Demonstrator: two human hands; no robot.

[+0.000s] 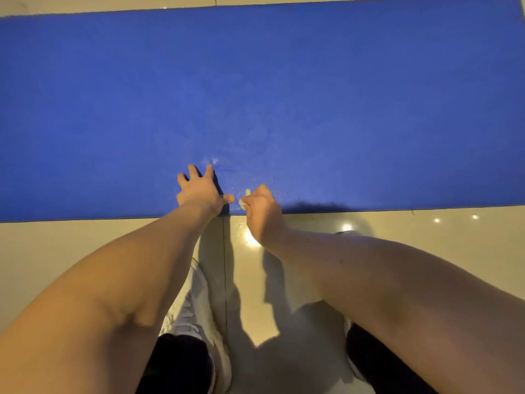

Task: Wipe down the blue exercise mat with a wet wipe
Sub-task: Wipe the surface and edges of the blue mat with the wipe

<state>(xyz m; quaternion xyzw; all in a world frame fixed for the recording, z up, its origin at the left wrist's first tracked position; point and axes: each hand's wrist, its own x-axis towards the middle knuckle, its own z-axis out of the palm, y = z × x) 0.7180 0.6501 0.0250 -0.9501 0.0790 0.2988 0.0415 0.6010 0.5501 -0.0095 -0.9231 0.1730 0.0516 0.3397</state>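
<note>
The blue exercise mat (255, 95) lies flat across the floor and fills the upper half of the view. My left hand (200, 190) rests on the mat near its front edge with the fingers spread. Just to its right, my right hand (262, 207) is curled round a small bunched white wet wipe (244, 201), of which only a bit shows at the thumb side. That hand sits at the mat's front edge. A faint damp sheen shows on the mat ahead of both hands.
Glossy beige floor tiles (397, 226) run along the front of the mat, with light reflections. My white shoes (199, 308) and dark trouser legs stand on the tiles below my arms. A strip of tile shows behind the mat's far edge.
</note>
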